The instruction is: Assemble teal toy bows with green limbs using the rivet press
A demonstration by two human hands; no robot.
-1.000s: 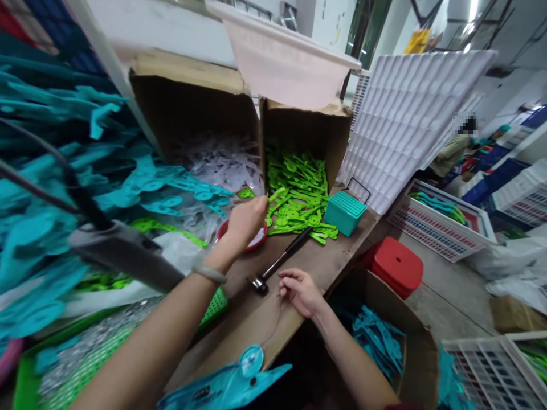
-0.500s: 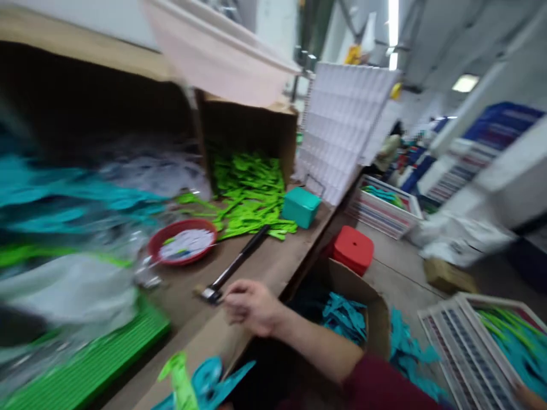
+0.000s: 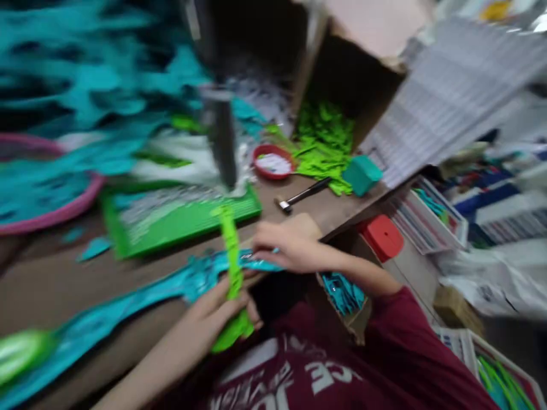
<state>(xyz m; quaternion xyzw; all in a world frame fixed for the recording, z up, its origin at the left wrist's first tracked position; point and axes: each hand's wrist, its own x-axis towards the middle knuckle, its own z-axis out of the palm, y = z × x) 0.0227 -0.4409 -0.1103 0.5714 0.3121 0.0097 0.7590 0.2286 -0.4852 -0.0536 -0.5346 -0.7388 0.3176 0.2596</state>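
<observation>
My left hand (image 3: 224, 307) is closed around a long lime-green plastic piece (image 3: 232, 250) that stands up between thumb and fingers. Crossing behind it is a long teal plastic piece (image 3: 149, 296), which reaches to the lower left and ends beside a blurred lime-green rounded part (image 3: 21, 356). My right hand (image 3: 284, 246) has its fingers closed on the teal piece's right end. A hammer (image 3: 305, 195) with a black handle lies on the table beyond my right hand, apart from it. Blur hides the finer joints of the pieces.
A green tray (image 3: 252, 209) with small grey parts lies ahead. Behind it stand a red bowl (image 3: 257, 165) of white pieces, a lime-green heap (image 3: 325, 142) and a teal box (image 3: 362, 173). A pink basket (image 3: 81, 208) holds teal parts at left. A red stool (image 3: 384, 234) stands right.
My view has swung left and down. My right hand has left the hammer's side and come to the teal piece. My left hand, out of sight before, now shows on the lime-green piece.
</observation>
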